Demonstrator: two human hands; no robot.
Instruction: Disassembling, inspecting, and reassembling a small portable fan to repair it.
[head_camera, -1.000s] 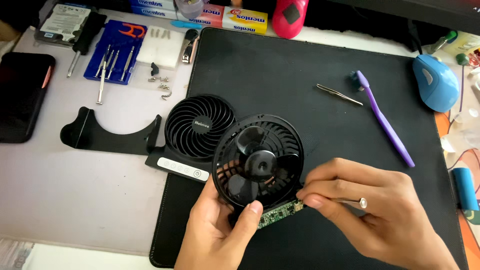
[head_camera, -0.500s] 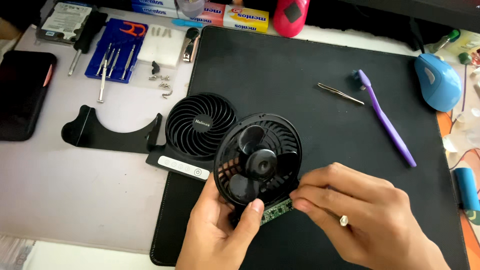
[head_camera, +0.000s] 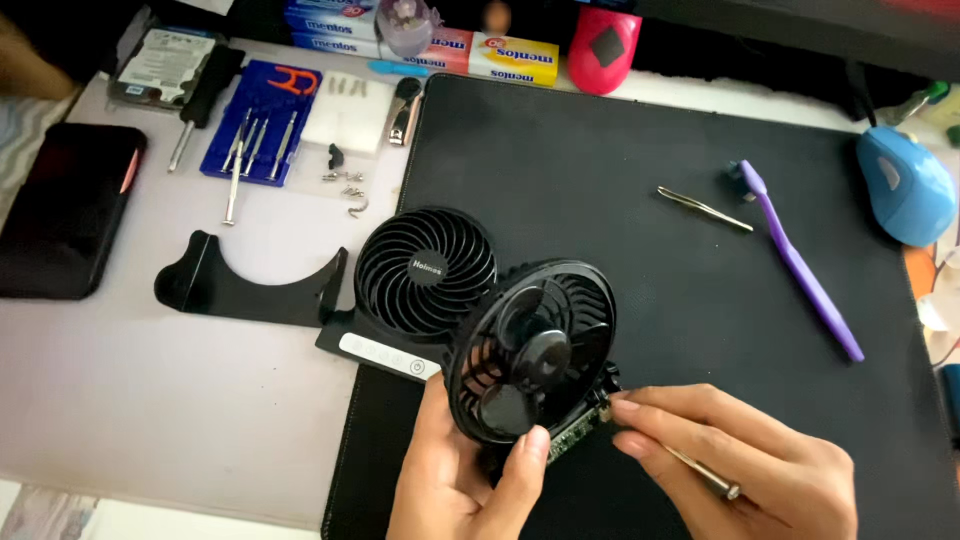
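Since the earlier frame our right hand (head_camera: 745, 460) has turned a little, so its screwdriver (head_camera: 700, 472) now lies slantwise, tip toward the circuit board (head_camera: 580, 432). We close these fingers around the thin shaft. Our left hand (head_camera: 455, 475) grips the fan (head_camera: 530, 350) from below, thumb on the grille, fan tilted up. The board sits at the lower right edge of the fan, just left of our right fingertips. Farther away lie a front grille (head_camera: 425, 268), tweezers (head_camera: 703, 208) and a toothbrush (head_camera: 800, 265).

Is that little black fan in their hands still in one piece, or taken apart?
Taken apart. The fan body shows bare blades and an exposed circuit board; its front grille lies separately on the mat.
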